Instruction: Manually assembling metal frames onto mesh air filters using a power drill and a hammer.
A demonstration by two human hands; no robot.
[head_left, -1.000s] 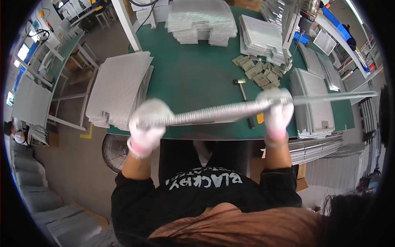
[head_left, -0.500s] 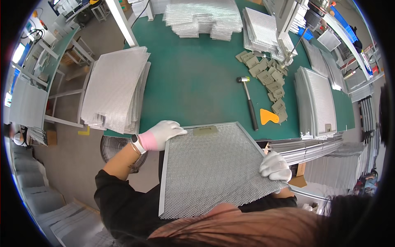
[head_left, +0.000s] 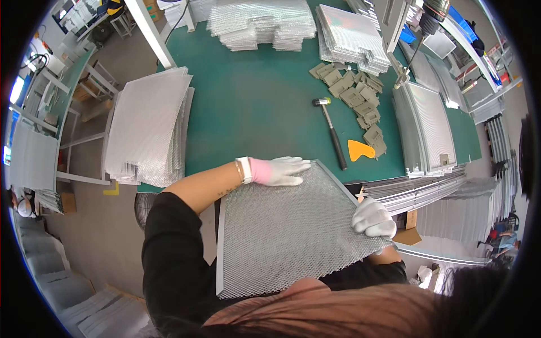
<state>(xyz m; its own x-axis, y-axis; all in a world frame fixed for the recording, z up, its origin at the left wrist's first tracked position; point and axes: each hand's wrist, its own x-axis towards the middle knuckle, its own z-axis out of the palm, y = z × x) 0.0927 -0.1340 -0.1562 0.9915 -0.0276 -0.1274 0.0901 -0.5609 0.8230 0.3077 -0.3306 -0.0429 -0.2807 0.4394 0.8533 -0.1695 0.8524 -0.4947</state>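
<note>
A grey metal mesh filter panel (head_left: 282, 236) leans between my body and the table's near edge. Thin metal frame strips run along its left, far and right sides, while its near side shows bare mesh. My left hand (head_left: 282, 170), in a white glove with a pink cuff, lies flat with fingers stretched over the panel's far edge, where it hides the olive latch plate. On the right edge, my gloved right hand (head_left: 373, 218) is closed round the panel, its fingers curled and its thumb partly hidden.
On the green table (head_left: 248, 107) lie a hammer (head_left: 332, 132), an orange scraper (head_left: 360, 150) and several olive plastic plates (head_left: 352, 97). Mesh sheets (head_left: 146, 121) are stacked at left and at the back (head_left: 262, 22). Framed panels (head_left: 425, 129) stand at right, near a drill (head_left: 431, 19).
My left hand has moved right along the far edge, from the panel's left corner to over the latch plate, and flattened out. The right hand keeps its hold. The view has shifted slightly.
</note>
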